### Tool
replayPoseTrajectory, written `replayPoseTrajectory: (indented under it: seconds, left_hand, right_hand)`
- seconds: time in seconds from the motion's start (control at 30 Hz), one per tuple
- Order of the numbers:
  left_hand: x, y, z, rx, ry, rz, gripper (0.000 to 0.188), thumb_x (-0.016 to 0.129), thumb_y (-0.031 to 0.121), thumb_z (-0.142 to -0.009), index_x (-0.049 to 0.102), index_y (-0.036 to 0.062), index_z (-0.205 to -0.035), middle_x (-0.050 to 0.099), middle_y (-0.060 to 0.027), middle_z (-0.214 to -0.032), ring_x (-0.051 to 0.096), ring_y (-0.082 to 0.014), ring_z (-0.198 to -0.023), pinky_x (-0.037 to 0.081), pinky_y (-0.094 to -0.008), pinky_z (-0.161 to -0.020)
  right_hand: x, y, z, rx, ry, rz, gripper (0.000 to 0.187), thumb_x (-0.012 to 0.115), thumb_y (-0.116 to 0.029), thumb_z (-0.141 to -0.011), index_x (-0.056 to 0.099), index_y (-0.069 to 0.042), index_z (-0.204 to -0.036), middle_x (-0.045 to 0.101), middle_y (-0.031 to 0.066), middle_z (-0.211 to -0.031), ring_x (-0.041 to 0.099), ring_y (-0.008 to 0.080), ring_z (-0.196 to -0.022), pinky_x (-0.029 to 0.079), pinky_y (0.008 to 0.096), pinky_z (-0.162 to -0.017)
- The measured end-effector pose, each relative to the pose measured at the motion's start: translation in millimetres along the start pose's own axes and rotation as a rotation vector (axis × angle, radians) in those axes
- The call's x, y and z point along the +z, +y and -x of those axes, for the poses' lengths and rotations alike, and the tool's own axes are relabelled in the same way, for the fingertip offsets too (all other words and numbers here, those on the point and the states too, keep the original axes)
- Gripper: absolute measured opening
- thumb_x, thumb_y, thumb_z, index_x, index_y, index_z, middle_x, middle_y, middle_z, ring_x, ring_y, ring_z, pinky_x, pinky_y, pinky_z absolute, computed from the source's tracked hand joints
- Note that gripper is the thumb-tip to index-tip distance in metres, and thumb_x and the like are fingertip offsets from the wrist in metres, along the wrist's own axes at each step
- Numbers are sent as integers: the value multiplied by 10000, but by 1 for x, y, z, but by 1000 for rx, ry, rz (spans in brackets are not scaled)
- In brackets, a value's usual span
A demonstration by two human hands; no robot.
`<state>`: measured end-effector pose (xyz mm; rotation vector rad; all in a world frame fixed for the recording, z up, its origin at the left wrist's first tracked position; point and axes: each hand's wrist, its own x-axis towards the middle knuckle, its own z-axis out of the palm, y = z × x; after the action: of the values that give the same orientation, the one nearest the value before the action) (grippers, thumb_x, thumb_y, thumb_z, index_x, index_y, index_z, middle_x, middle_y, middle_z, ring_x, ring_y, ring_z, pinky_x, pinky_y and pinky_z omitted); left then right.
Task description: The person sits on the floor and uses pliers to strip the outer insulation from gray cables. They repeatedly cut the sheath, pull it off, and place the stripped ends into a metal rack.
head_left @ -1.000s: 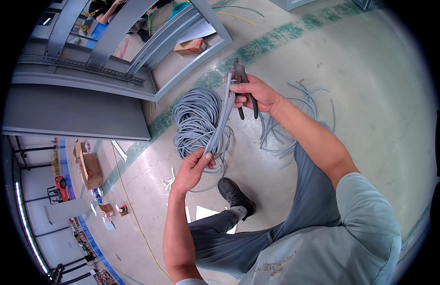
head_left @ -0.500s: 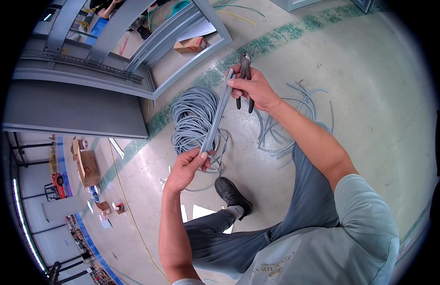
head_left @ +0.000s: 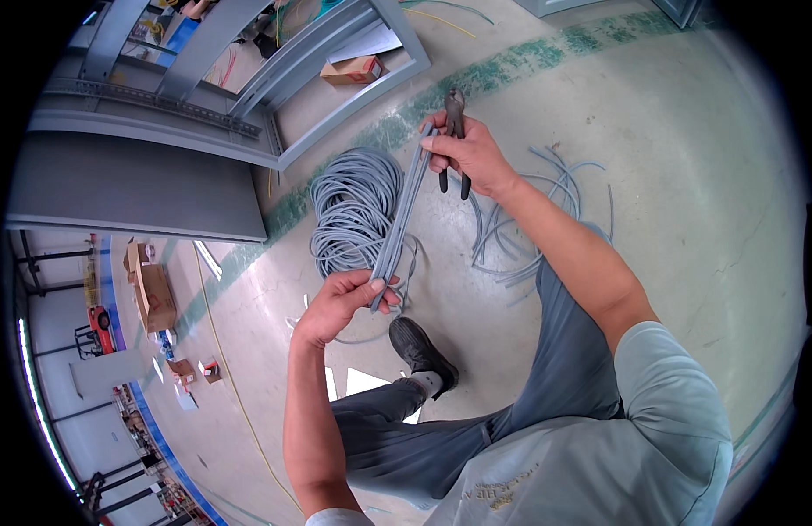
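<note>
A bundle of straight grey cable lengths [head_left: 405, 210] stretches slantwise between my two hands. Its lower end is gripped by my left hand [head_left: 336, 309], thumb on top and fingers curled under. My right hand [head_left: 474, 159] pinches the upper end between thumb and fingers. Dark-handled cutting pliers [head_left: 455, 105] also sit in that right hand, jaws pointing away from me and handles hanging below the fingers. Just left of the bundle, a large coil of grey cable [head_left: 349, 206] lies on the floor, partly behind it. Loose grey cable pieces [head_left: 559, 197] are scattered beyond my right forearm.
A grey metal cabinet frame [head_left: 292, 158] lies at the upper left, with a small cardboard box [head_left: 352, 70] inside. Open cartons [head_left: 152, 294] stand far left. My black shoe [head_left: 422, 355] rests near the coil. White sheets [head_left: 362, 382] lie beside my leg.
The lower ends of the cable lengths now stick out past my left hand, and the bundle looks more spread. My left hand has shifted slightly left. The right hand keeps its hold.
</note>
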<state>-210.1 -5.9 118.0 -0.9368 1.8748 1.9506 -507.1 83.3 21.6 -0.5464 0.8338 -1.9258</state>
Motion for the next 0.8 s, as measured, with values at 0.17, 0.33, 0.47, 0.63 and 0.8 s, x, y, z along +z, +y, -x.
replayPoseTrajectory:
  seconds: [0.17, 0.33, 0.47, 0.63, 0.8]
  left_hand:
    - [0, -2, 0, -14, 14, 15, 342, 614, 217, -1032, 685, -59, -1221, 742, -84, -958, 670, -159, -890, 531, -320, -883]
    - [0, -2, 0, -116, 12, 36, 327, 636, 224, -1024, 700, -22, -1231, 733, -52, -940, 676, -144, -897, 537, -308, -872]
    - [1, -6, -7, -135, -44, 80, 315, 655, 225, -1015, 711, 11, -1240, 724, -24, -914, 673, -112, -867, 537, -283, -829]
    - [5, -11, -10, -106, -37, 104, 283, 659, 231, -1013, 725, 18, -1188, 711, -10, -887, 661, -94, -835, 522, -262, -799]
    - [-2, -12, -12, -43, 117, 146, 227, 602, 223, -1044, 702, 27, -1101, 714, -23, -892, 679, -124, -820, 537, -278, -811]
  right_hand:
    - [0, -1, -1, 6, 26, 74, 247, 718, -52, -910, 601, 20, -1114, 624, 46, -814, 582, 111, -637, 486, 275, -609]
    - [-3, 1, -3, -4, 85, 181, 256, 726, -68, -913, 604, 15, -1123, 619, 41, -778, 596, 128, -646, 511, 296, -644]
    - [-18, 3, -5, -16, 43, 114, 247, 713, -65, -925, 605, 18, -1131, 619, 37, -798, 600, 131, -651, 520, 304, -644]
    - [-21, 13, -9, 8, 60, 133, 238, 710, -76, -931, 607, 19, -1124, 622, 40, -827, 596, 129, -652, 525, 304, -644]
    - [-25, 30, -11, 212, 179, 211, 335, 703, -86, -933, 582, 31, -1223, 657, 81, -858, 605, 136, -678, 526, 305, -640]
